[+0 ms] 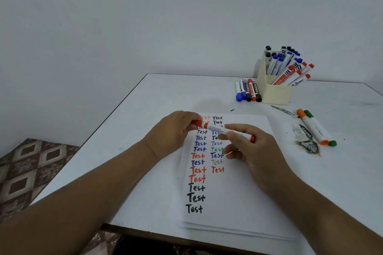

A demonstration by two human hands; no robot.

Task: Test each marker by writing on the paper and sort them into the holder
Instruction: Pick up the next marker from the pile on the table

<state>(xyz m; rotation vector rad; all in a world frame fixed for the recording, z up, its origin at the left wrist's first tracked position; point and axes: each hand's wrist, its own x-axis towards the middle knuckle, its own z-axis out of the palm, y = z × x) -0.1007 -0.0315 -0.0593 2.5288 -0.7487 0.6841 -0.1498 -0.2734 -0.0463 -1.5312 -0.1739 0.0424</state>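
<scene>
A red-capped white marker (pixel 221 130) lies level above the paper (pixel 234 192), held at both ends. My left hand (pixel 172 132) grips its red cap end. My right hand (pixel 248 147) pinches the barrel near the red tail end. The paper is a stack of sheets bearing two columns of the word "Test" in black, blue, red and green. A cream holder (pixel 273 91) at the back right contains several blue, black and red markers.
Several markers (pixel 247 90) lie in a row left of the holder. An orange and a green marker (pixel 315 127) lie at the right beside dark smudges (pixel 308 145) on the white table (pixel 145 109). A patterned rug (pixel 27 167) covers the floor at left.
</scene>
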